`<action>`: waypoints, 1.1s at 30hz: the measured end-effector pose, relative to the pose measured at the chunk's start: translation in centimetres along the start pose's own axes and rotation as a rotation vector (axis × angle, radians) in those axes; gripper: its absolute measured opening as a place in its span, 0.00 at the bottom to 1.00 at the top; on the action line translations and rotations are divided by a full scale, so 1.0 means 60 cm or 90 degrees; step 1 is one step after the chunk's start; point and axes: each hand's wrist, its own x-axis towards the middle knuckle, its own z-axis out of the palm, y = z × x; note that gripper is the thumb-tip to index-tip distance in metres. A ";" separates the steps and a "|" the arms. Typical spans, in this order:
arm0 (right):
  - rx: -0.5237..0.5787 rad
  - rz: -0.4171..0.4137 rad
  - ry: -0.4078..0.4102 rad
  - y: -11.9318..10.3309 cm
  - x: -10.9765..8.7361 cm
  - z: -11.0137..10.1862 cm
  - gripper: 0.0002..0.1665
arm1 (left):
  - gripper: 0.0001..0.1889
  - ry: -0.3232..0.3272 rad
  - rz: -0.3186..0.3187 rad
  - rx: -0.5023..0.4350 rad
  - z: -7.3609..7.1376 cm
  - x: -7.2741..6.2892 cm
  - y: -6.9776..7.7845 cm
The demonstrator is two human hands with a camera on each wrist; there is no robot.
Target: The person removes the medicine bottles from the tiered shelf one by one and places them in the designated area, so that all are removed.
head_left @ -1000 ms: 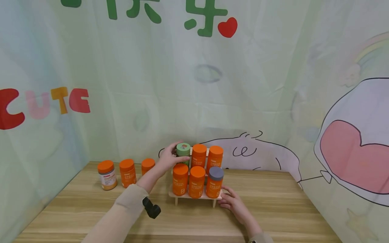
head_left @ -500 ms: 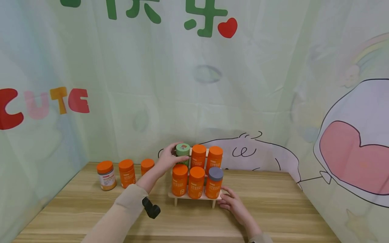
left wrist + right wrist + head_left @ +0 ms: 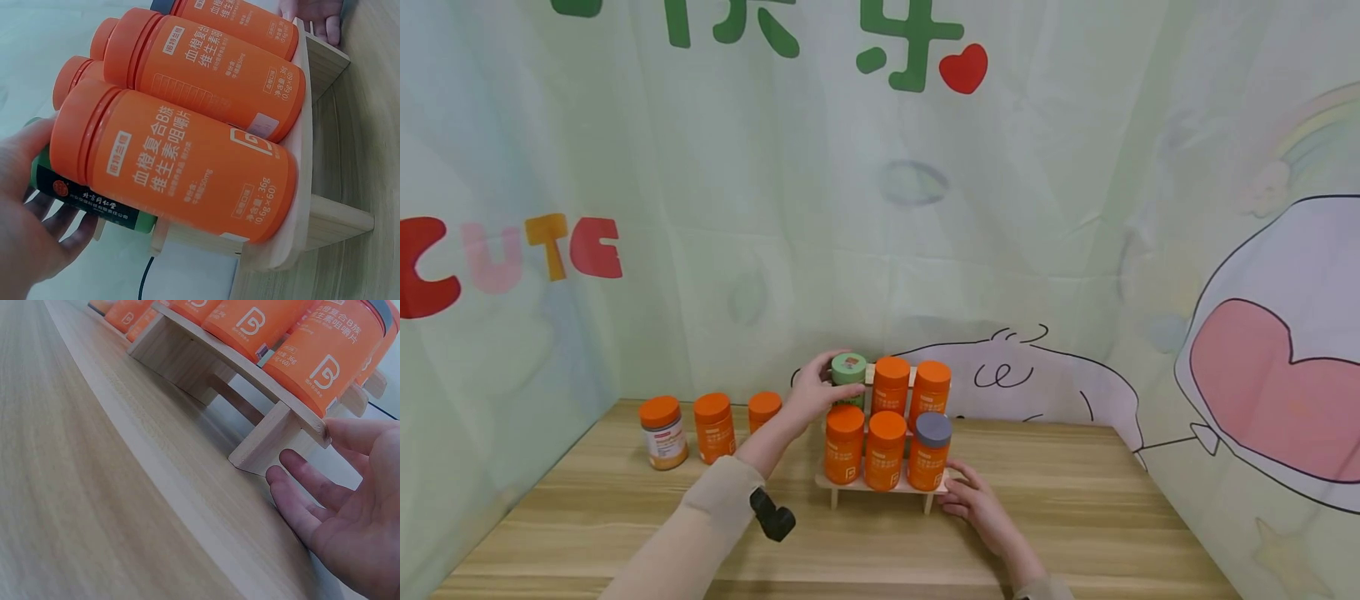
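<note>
A green jar [image 3: 848,367] stands at the left end of the back row of a stepped wooden rack [image 3: 262,440]. My left hand [image 3: 808,392] holds it between thumb and fingers from the left. In the left wrist view, an orange jar [image 3: 181,165] in the front row partly hides its dark label. Beside the rack's front right corner is my right hand [image 3: 981,507]. One fingertip touches the board's end there, and the other fingers hang loosely below. The nearest jar is orange with a grey lid [image 3: 933,429].
Two orange-lidded jars [image 3: 891,383] share the back row, and more orange jars [image 3: 885,454] fill the front row. Left of the rack, a white-labelled jar [image 3: 664,433] and two orange jars [image 3: 715,429] stand on the wooden table [image 3: 865,558]. A printed curtain [image 3: 1037,233] hangs behind.
The green jar has shifted very slightly left in my left hand, widening the gap to the orange jar beside it. My right hand stays at the rack's corner.
</note>
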 end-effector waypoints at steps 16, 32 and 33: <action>0.015 -0.068 -0.047 0.013 -0.001 -0.006 0.32 | 0.33 0.045 0.024 -0.028 -0.025 -0.010 0.007; 0.006 0.002 0.000 -0.007 -0.004 0.004 0.29 | 0.36 0.103 0.011 -0.011 -0.069 -0.039 0.018; 0.006 0.001 -0.001 -0.007 -0.004 0.004 0.29 | 0.36 0.106 0.008 -0.012 -0.073 -0.041 0.018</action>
